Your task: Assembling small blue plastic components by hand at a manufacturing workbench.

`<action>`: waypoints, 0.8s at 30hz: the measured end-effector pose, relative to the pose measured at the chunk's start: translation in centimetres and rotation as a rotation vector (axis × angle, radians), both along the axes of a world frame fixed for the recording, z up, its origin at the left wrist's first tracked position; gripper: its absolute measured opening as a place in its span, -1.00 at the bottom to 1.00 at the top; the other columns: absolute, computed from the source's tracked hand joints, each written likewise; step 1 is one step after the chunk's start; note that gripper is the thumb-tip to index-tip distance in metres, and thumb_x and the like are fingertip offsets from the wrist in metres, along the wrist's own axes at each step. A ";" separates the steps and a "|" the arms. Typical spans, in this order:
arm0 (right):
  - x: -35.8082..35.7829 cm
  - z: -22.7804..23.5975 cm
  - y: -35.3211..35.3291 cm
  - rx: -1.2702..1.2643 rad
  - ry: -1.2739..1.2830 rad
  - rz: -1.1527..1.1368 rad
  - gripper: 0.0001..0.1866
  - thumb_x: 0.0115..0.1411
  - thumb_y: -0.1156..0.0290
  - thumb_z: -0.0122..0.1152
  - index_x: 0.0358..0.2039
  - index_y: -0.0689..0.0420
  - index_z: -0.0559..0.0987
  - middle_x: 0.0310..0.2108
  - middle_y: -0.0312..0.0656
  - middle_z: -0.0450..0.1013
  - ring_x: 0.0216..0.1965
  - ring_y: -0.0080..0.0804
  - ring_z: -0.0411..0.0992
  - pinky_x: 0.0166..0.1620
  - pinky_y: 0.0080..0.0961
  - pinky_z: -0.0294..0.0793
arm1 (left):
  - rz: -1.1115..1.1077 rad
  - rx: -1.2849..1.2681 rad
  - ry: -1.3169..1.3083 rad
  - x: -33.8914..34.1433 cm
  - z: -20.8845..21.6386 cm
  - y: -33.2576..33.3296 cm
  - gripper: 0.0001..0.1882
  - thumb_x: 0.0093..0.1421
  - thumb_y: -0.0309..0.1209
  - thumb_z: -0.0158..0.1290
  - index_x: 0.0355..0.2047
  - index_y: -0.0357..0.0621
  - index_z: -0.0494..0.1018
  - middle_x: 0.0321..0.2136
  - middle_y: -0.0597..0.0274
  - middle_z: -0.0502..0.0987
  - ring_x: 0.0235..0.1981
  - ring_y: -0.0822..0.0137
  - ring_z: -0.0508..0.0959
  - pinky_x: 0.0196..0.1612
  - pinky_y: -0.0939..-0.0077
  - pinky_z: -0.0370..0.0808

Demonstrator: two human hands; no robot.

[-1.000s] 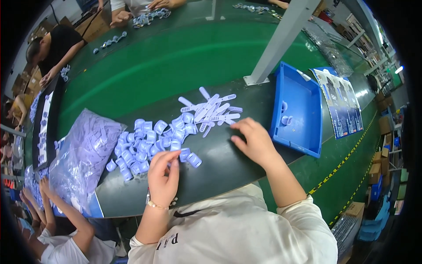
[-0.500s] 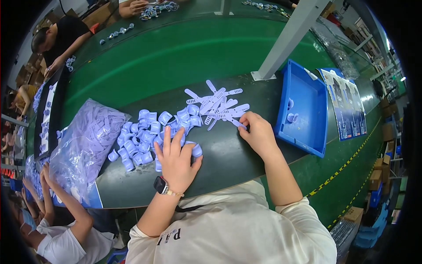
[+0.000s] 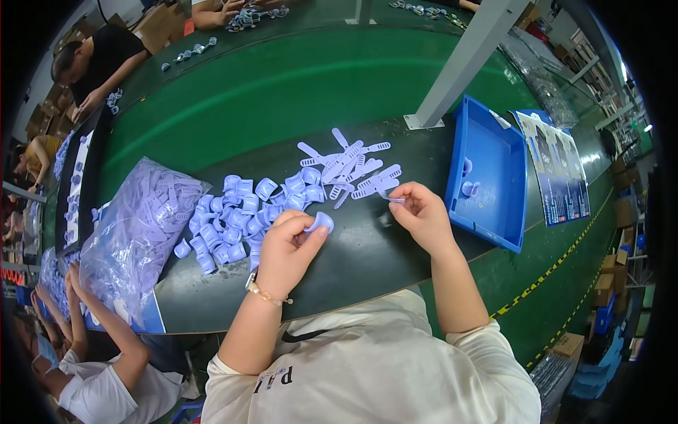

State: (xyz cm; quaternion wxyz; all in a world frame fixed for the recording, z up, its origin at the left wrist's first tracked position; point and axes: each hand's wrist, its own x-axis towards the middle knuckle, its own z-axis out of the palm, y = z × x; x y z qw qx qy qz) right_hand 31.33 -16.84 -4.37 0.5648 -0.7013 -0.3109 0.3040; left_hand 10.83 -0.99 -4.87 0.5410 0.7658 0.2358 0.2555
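A person in a white T-shirt (image 3: 381, 360) worked at a dark green table (image 3: 360, 261), seen from above, with both bare hands in front of the body. The left hand (image 3: 284, 249) was closed to a pinch, thumb and fingers gripping one curved, lavender-blue plastic piece (image 3: 323, 222) just above the tabletop. The right hand (image 3: 427, 219) had its fingers bent and drawn together, their tips pinching a thin lavender strap (image 3: 397, 200), seen almost edge-on; its far end was hard to make out against the straps behind it. The two hands were apart, with bare table between them.

Beyond and to the left of the left hand lay a heap of similar curved pieces (image 3: 233, 219). A loose, crisscrossed pile of slotted straps (image 3: 346, 168) lay between the heap and the right hand, farther from the body. At far left, a clear plastic bag (image 3: 145, 226) bulged with more lavender straps. To the right of the right hand stood a shallow blue tray (image 3: 498, 208) with two small curved parts (image 3: 469, 189) inside, near its left wall. A printed sheet (image 3: 554, 169) lay beyond the tray, and a grey metal post (image 3: 462, 67) rose from the table.
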 end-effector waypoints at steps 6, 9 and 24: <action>0.0 -0.1 0.6 0.309 0.373 -0.008 -0.90 0.19 0.57 0.11 -0.28 0.11 0.44 -0.40 -0.39 0.38 -0.50 -0.74 0.26 -0.47 -0.81 0.18 | -0.049 -0.650 -0.029 1.6 2.1 0.0 -0.86 0.22 -0.40 0.10 -0.26 -0.20 0.49 -0.40 0.24 0.60 -0.51 0.52 0.55 -0.53 0.76 0.32; -0.6 0.1 1.5 0.352 0.479 -0.040 -0.88 0.22 0.55 0.07 -0.23 0.08 0.42 -0.38 -0.36 0.39 -0.52 -0.73 0.25 -0.49 -0.80 0.15 | -0.114 -0.768 -0.114 2.2 2.0 0.0 -0.84 0.27 -0.37 0.03 -0.20 -0.17 0.45 -0.31 0.17 0.61 -0.39 0.46 0.61 -0.52 0.79 0.35; -4.1 1.8 8.6 0.547 0.854 0.095 -0.46 0.24 0.53 0.09 0.24 0.12 0.25 -0.29 -0.28 0.42 -0.23 -0.56 0.40 -0.20 -0.64 0.42 | 0.063 -0.975 -0.359 1.6 -0.2 1.0 -0.57 0.36 -0.38 -0.16 0.21 -0.11 0.13 0.01 -0.02 0.47 -0.06 0.26 0.56 -0.39 0.69 0.47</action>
